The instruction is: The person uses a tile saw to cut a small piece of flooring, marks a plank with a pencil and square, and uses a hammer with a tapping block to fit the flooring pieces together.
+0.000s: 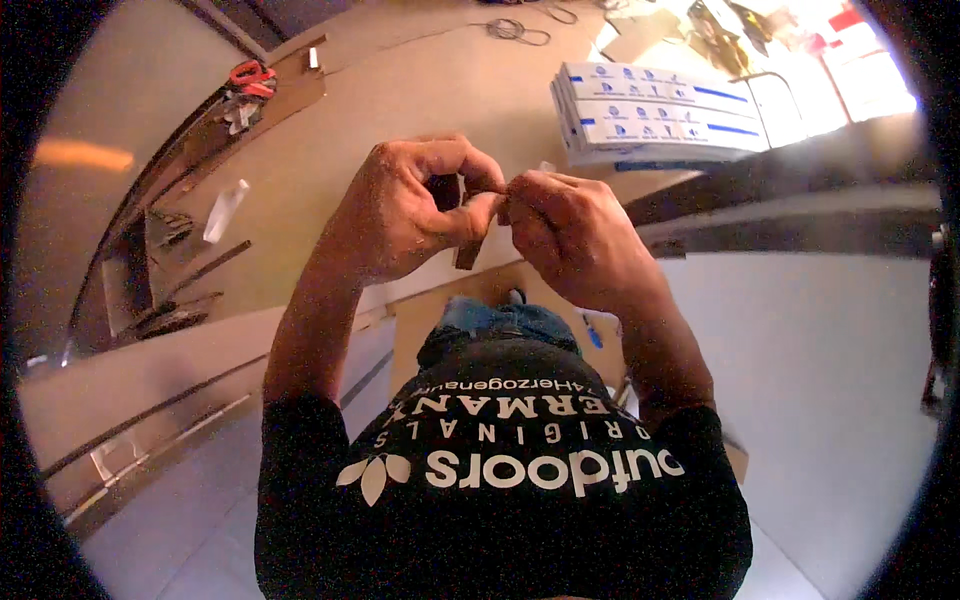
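Note:
Over the near edge of the tabletop (pixel 400 290), both hands meet at the fingertips. My left hand (pixel 400 210) is closed, its thumb and forefinger curled into a ring and pinched together. A narrow dark brown strip (pixel 467 255) shows beneath those fingers and hangs downward. My right hand (pixel 585 230) is also closed, its thumb and forefinger pinched against the left fingertips. What lies between the right fingers is mostly hidden. A small pale bit (pixel 546 167) shows just above the right knuckles.
White flat boxes (pixel 655 110) with blue print are stacked at the far right. A thin wire coil (pixel 518 32) lies at the back. On the left are a red-handled tool (pixel 252 78), a white piece (pixel 226 210) and dark strips (pixel 205 268). Bright clutter (pixel 740 25) fills the far right corner.

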Action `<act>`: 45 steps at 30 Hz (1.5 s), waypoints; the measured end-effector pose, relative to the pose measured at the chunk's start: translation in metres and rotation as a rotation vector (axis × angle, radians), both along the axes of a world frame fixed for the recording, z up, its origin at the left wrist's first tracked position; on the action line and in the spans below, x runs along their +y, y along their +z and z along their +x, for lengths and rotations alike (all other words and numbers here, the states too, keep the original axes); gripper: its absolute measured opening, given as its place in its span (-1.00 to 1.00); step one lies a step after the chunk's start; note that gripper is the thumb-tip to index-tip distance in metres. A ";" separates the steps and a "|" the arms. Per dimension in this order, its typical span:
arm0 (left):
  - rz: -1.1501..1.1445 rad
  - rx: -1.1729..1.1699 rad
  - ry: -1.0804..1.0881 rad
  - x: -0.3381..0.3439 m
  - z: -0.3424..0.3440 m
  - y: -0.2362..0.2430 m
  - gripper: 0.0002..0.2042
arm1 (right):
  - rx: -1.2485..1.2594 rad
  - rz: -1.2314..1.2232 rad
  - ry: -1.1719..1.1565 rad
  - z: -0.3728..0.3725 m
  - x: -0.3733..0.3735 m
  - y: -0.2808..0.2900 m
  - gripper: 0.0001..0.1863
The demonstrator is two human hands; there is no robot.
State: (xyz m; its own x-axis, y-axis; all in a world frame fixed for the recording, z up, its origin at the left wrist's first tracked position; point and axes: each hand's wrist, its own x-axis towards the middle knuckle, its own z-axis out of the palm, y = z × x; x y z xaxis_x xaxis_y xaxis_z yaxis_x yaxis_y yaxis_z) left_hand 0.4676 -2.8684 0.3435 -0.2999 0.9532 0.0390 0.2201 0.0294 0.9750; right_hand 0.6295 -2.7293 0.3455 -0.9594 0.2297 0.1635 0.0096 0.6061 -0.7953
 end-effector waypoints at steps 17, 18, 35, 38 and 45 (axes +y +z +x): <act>0.031 0.237 -0.090 0.224 -0.268 -0.008 -0.92 | 0.132 0.153 -0.088 -0.260 0.205 -0.026 -0.86; 0.039 0.236 -0.120 0.243 -0.285 -0.007 -0.92 | 0.129 0.159 -0.118 -0.274 0.220 -0.023 -0.86; -0.017 -0.004 -0.269 0.594 -0.448 -0.022 -0.94 | 0.013 0.032 -0.310 -0.419 0.541 -0.027 -0.83; -0.111 -0.113 -0.305 0.650 -0.483 -0.025 -0.94 | -0.073 -0.237 -0.225 -0.452 0.606 -0.037 -0.81; -0.164 -0.303 -0.365 0.797 -0.559 -0.039 -0.93 | 0.016 -0.483 -0.139 -0.522 0.753 -0.061 -0.66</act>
